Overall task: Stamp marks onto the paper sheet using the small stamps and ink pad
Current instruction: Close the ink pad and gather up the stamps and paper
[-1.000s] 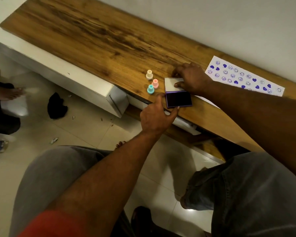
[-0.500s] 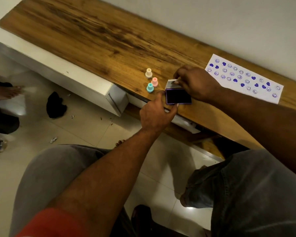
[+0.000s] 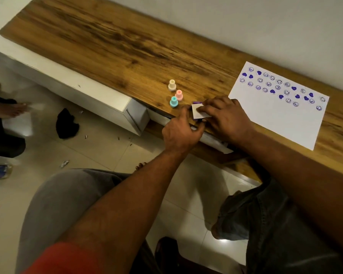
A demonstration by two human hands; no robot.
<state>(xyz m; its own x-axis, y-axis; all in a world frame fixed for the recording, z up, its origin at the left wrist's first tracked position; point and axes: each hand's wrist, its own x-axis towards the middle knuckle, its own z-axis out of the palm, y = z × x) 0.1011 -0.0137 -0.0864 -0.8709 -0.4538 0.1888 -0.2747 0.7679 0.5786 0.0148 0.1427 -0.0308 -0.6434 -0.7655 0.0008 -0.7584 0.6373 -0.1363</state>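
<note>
- Two bare hands meet at the ink pad, which lies at the near edge of the wooden worktop, its white lid down with a purple rim showing at the far corner.
- The right hand lies flat over the lid, fingers pressing on it; its grip is not curled round anything.
- The left hand has thumb and fingers pinching the pad's near-left corner, grasping the case.
- Three small stamps stand upright in a cluster at about 10 o'clock from the pad: a cream stamp farthest, a pink stamp in the middle, a teal stamp nearest, just beside the left hand's fingertips.
- The paper sheet lies flat at 3 o'clock from the pad, close to the right hand; its far half carries rows of purple hearts and smiley marks, its near half is blank.
- A black cloth lies on the floor tiles at 9 o'clock.
</note>
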